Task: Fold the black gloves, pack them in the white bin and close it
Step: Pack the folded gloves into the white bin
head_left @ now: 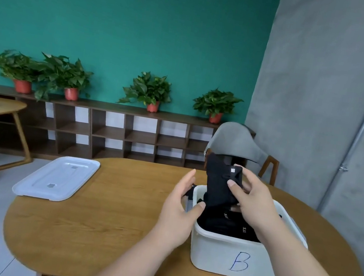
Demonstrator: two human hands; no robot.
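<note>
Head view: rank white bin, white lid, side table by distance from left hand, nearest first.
1. White bin: right beside the left hand, on its right.
2. White lid: on the oval table, to the hand's left.
3. Side table: far left, across the floor.

A: Where is the black glove (pixel 218 186)?
B: The right hand (pixel 250 202) pinches it upright over the white bin (pixel 229 253), thumb on its front.
A: And the left hand (pixel 181 206)?
B: It's spread, fingers straight, just beside the bin's left wall, thumb at the rim.
A: What's inside?
B: Other gloves (pixel 229 225), also black. The white lid (pixel 57 177) lies well apart to the left on the wooden table (pixel 96 231).
</note>
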